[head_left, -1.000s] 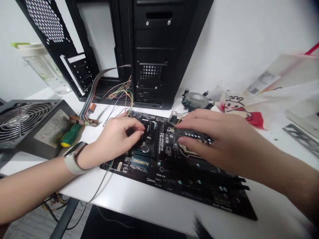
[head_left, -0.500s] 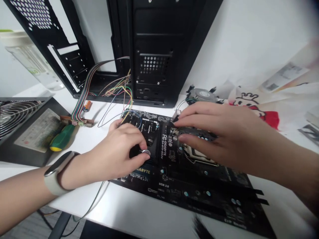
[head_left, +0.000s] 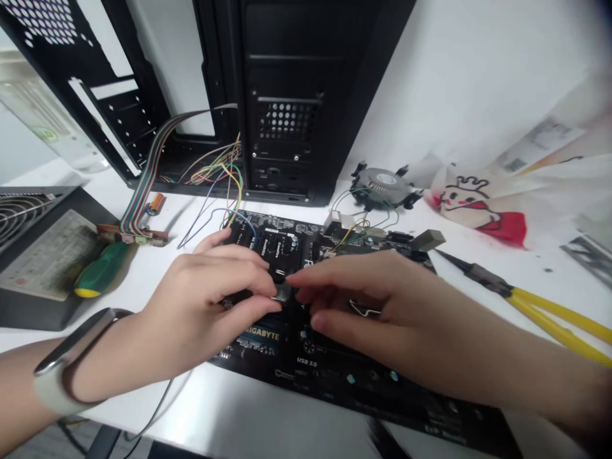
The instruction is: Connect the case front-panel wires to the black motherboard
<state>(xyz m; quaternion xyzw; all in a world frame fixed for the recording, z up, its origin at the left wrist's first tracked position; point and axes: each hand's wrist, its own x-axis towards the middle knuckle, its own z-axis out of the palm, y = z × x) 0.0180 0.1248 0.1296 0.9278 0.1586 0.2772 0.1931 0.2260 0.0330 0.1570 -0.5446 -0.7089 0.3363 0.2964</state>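
Over the black motherboard [head_left: 329, 382], my left hand [head_left: 215, 287] pinches a small round silver coin cell [head_left: 282, 292] between thumb and fingers, near the board's round battery holder area. My right hand [head_left: 363, 306] is beside it, its index fingertip close to the coin cell. The right fingers are curled, with the thumb below and apart from the index finger; no object shows between them. A wristband [head_left: 76, 357] is on my left wrist.
Behind the board stands a black computer case [head_left: 306, 70] with loose coloured wires. A power supply [head_left: 43, 261] and green screwdriver [head_left: 106, 269] lie left. A cooler fan [head_left: 382, 185], yellow-handled pliers [head_left: 549, 312] and a printed bag [head_left: 482, 204] are right.
My right hand has moved left and down toward the coin cell, uncovering the fan and pliers. My left hand still holds the cell. The view has shifted slightly.
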